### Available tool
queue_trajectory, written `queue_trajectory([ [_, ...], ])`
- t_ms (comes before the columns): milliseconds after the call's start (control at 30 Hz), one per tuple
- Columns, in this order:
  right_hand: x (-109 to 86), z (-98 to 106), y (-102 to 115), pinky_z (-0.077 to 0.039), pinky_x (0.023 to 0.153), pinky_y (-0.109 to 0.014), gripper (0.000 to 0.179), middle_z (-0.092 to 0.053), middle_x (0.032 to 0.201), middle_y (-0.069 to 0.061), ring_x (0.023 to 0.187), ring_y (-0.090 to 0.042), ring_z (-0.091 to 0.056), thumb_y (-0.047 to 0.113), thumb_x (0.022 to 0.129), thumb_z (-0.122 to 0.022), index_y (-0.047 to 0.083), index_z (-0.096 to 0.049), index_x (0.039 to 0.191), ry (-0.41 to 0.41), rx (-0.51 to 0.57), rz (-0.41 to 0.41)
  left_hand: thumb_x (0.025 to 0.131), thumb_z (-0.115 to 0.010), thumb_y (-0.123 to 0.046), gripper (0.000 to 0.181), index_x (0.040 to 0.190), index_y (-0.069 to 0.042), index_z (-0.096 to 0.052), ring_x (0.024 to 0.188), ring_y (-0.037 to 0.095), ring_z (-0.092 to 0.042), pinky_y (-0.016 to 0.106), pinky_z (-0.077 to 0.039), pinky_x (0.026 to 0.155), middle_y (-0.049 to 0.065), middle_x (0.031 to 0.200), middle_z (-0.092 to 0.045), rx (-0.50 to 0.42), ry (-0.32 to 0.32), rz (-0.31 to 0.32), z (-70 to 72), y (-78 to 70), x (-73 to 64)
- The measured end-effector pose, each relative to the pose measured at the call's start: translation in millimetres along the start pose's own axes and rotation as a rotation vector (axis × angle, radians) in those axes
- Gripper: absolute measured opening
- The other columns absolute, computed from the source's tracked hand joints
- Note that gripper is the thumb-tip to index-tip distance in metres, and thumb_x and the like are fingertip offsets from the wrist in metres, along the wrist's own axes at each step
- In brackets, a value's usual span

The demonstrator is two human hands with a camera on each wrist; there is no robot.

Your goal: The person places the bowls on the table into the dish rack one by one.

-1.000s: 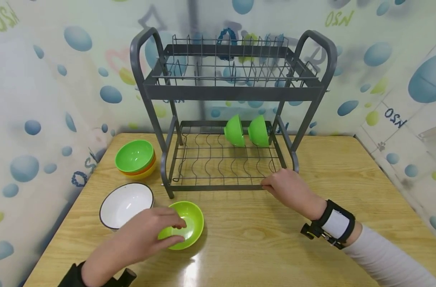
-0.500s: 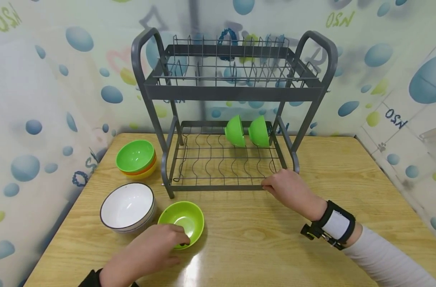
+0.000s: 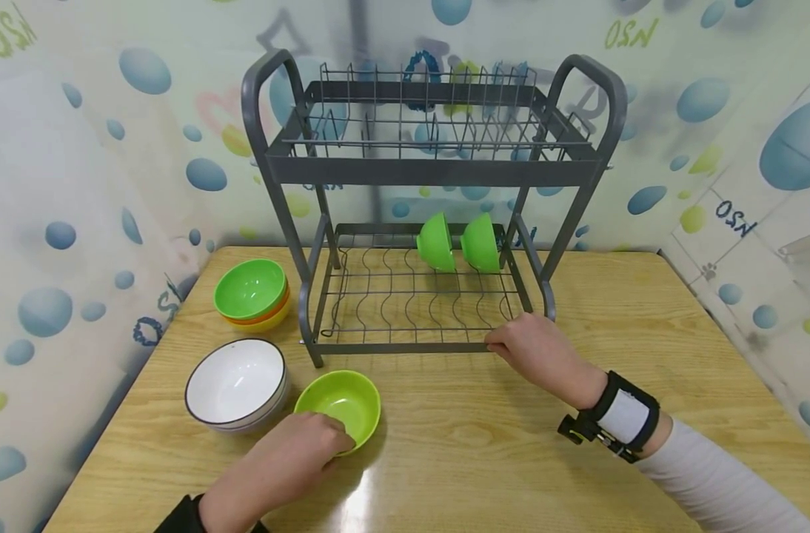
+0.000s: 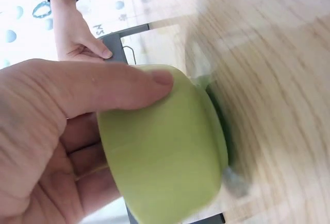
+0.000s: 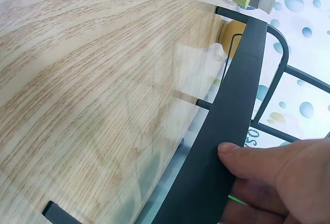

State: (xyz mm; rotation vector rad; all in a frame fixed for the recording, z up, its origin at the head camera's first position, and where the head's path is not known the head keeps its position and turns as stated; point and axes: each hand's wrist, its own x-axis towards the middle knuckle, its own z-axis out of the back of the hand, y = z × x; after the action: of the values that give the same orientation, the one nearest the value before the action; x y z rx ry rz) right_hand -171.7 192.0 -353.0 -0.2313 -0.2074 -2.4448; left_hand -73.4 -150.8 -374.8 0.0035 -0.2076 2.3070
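Backdrop's a pale wall covering printed with blue and yellow-green pebble shapes (image 3: 78, 185), running behind and down both sides. The work surface is a light brown wood-grain table (image 3: 445, 474), glossy enough that there's a bright streak of glare near the front.

On that, toward the back, stands a dark grey two-tier metal-looking dish rack (image 3: 432, 174). Left of it there's a glossy white round bowl with a dark rim (image 3: 235, 381), and behind that a nested stack with a green round bowl on top (image 3: 250, 289) and orange and yellow under it. Two bright green bowls stand on edge in the lower tier, toward the right: one more central (image 3: 435, 243), one near the right side (image 3: 480, 244).

The one being worked on is the shiny lime-green round bowl (image 3: 345, 396), in front of the rack's left leg, just beside the white one. Left hand (image 3: 298, 455) is pinching its near rim, thumb outside, fingers inside; can't tell whether the base is fully down on the wood. Right hand (image 3: 534, 348) grips the lower front rail near the right corner — steadying it, I'd guess.

So I'd call this step the pick-up of the lime bowl. Next move calls for a firm rim pinch and a clean lift — without knocking the white bowl, ideally.
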Motion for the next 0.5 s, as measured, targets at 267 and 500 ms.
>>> queue_trajectory([
  [267, 0.1, 0.8, 0.0, -0.051, 0.056, -0.024, 0.007, -0.069, 0.069, 0.006, 0.058, -0.002, -0.057, 0.014, 0.084, -0.071, 0.019, -0.075, 0.081, 0.005, 0.007, -0.001, 0.077, -0.068, -0.005, 0.017, 0.070, -0.020, -0.067, 0.059, 0.000, -0.049, 0.020, -0.040, 0.048, -0.012, 0.066, -0.059, 0.059, -0.033, -0.031, 4.3, -2.7, 2.7],
  [500, 1.1, 0.9, 0.5, -0.047, 0.054, -0.022, 0.009, -0.065, 0.064, 0.008, 0.054, 0.002, -0.051, 0.014, 0.084, -0.070, 0.019, -0.073, 0.078, 0.009, 0.006, 0.002, 0.078, -0.071, -0.010, 0.010, 0.077, -0.020, -0.069, 0.064, 0.001, -0.055, 0.017, -0.043, 0.051, -0.011, 0.071, -0.062, 0.110, -0.191, -0.152, 7.3, -4.2, 4.7],
])
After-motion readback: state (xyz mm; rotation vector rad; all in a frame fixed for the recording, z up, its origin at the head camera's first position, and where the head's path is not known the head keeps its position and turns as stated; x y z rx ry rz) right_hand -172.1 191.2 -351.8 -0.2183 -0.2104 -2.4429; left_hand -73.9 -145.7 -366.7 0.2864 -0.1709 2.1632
